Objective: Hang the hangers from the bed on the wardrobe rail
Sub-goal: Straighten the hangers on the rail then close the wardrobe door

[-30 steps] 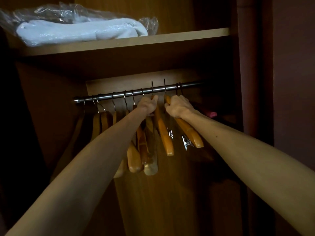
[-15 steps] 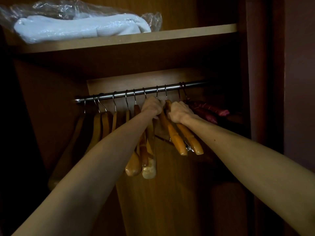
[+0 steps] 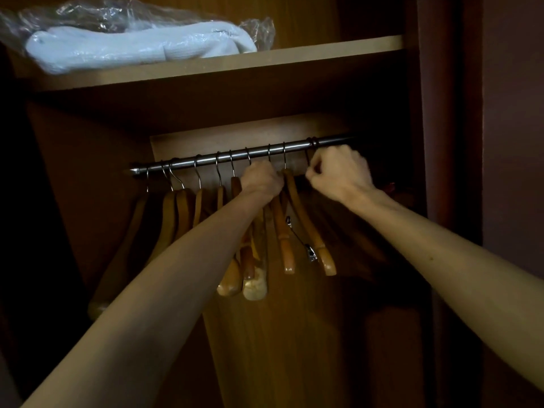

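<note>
A chrome wardrobe rail (image 3: 206,160) carries several wooden hangers (image 3: 309,231) by their metal hooks. My left hand (image 3: 262,181) grips the necks of the middle hangers just under the rail. Just right of it hang two more wooden hangers, one with metal clips (image 3: 309,254). My right hand (image 3: 341,172) is curled below the rail's right part. Its thumb and fingers pinch a thin hook wire (image 3: 307,160) that comes down from the rail. The hanger below that hook is lost in the dark.
Above the rail a wooden shelf (image 3: 294,58) holds a white folded blanket in a clear plastic bag (image 3: 132,45). The wardrobe's side panel (image 3: 435,142) stands close on the right. Something dark red (image 3: 390,187) shows behind my right wrist. The lower wardrobe is dark.
My right hand has let go of the wooden hanger, which now hangs on the rail, and has moved right and up to a hook. My left hand stays on the middle hangers.
</note>
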A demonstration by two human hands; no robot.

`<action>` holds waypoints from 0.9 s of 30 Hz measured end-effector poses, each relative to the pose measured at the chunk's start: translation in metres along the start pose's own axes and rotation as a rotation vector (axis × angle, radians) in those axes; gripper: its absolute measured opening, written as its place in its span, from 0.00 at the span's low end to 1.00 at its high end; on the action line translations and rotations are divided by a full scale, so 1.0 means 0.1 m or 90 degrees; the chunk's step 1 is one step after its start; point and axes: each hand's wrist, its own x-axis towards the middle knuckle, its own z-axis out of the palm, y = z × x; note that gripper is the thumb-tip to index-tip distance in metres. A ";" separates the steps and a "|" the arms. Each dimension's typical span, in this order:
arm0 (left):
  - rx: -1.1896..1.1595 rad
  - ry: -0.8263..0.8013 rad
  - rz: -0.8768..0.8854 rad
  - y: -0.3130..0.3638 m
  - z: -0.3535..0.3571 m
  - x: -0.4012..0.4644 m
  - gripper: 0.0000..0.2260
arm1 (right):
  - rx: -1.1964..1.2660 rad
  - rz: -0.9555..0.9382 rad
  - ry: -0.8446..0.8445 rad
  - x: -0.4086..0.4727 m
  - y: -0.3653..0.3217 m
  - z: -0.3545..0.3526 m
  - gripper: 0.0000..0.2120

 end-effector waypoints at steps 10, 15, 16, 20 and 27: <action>-0.040 0.047 0.146 0.67 -0.13 -0.40 0.14 | -0.104 0.156 -0.210 0.07 0.45 -0.07 0.41; -0.166 -0.162 0.029 0.98 0.09 -0.43 0.23 | -0.128 0.177 -0.261 0.01 0.49 -0.01 0.47; -0.185 -0.196 0.004 1.01 0.15 -0.45 0.25 | -0.127 0.181 -0.263 -0.01 0.49 0.00 0.45; -0.301 -0.247 -0.076 1.09 0.30 -0.42 0.24 | -0.097 0.167 -0.232 -0.07 0.51 0.08 0.35; -0.393 -0.238 -0.077 1.14 0.36 -0.14 0.23 | -0.112 0.155 -0.146 0.04 0.47 0.05 0.19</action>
